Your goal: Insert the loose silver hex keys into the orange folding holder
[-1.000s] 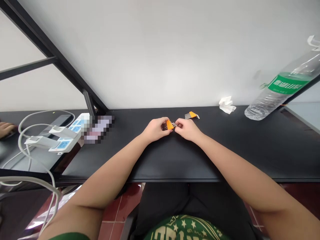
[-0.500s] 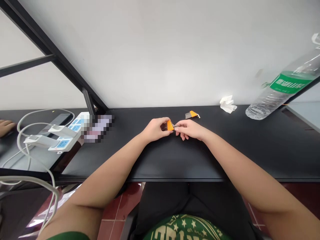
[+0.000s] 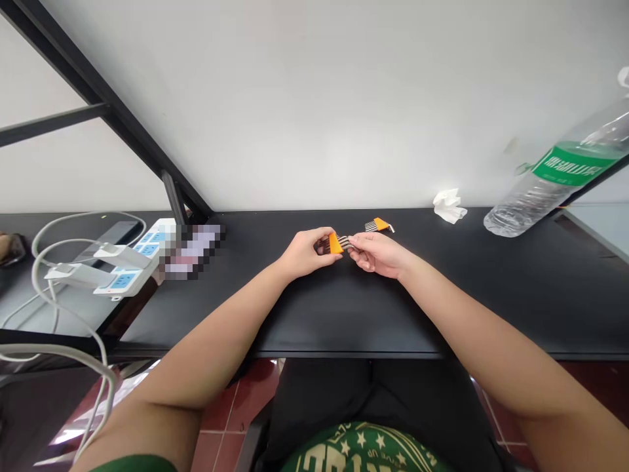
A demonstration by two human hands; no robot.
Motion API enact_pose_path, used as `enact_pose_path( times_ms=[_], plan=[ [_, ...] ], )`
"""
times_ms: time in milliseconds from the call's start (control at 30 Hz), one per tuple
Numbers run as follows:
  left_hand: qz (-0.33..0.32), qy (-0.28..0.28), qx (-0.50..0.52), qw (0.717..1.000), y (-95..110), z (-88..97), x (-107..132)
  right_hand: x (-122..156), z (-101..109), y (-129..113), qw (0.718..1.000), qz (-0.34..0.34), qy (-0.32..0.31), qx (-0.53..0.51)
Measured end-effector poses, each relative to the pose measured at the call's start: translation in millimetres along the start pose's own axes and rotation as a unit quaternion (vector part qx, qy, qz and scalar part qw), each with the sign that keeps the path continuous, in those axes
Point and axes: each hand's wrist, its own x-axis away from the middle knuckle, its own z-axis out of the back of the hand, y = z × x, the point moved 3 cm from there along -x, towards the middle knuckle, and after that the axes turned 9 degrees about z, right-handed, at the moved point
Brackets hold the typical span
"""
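My left hand point(image 3: 309, 252) grips a hex key set with an orange plastic holder point(image 3: 335, 243) between thumb and fingers. Several metal keys pass through the holder; their bent ends point to the right. At those ends my right hand point(image 3: 376, 252) is closed, its thumb and forefinger pinching one or more keys, I cannot tell how many. Its other fingers are curled in. A second hex key set point(image 3: 378, 225) with an orange holder lies on the black desk point(image 3: 339, 314), just beyond my right hand.
A crumpled white tissue point(image 3: 449, 206) and a clear plastic bottle point(image 3: 535, 190) with a green label stand at the back right. On the left are a white power strip point(image 3: 128, 278) with plugs and cables, a blurred-out flat object point(image 3: 194, 252), and a black metal frame point(image 3: 171, 196).
My right hand has drawn slightly to the right and its lower fingers have curled in. More of the keys now shows between the orange holder and my right fingertips.
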Motion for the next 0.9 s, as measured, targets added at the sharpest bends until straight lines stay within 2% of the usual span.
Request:
enact_pose_path(
  times_ms=[233, 300, 400, 533, 633, 733, 900],
  plan=[
    [0.004, 0.009, 0.012, 1.000, -3, 0.3, -1, -1, 1, -2, 0.998, 0.013, 0.054, -0.034],
    [0.012, 0.009, 0.019, 1.000, -4, 0.6, -1, 0, 2, -2, 0.998, 0.022, 0.051, -0.024],
    [0.014, -0.004, 0.035, 0.999, -3, 0.2, -1, 1, 2, -3, 1.000, 0.024, 0.005, -0.008],
    [0.001, -0.058, 0.052, 0.997, 0, -3.2, 1, 5, 2, -3, 0.997, 0.004, -0.082, 0.010],
    [-0.009, -0.066, 0.055, 0.996, 2, -3.2, 2, 6, 1, -2, 0.994, 0.008, -0.102, 0.026],
    [-0.014, -0.050, 0.045, 0.998, 0, 0.8, 1, 5, 1, -5, 0.996, 0.045, -0.076, 0.025],
    [0.029, -0.016, 0.006, 0.999, -18, 12.4, -2, 2, 11, -14, 0.994, 0.100, 0.036, -0.018]
  ],
)
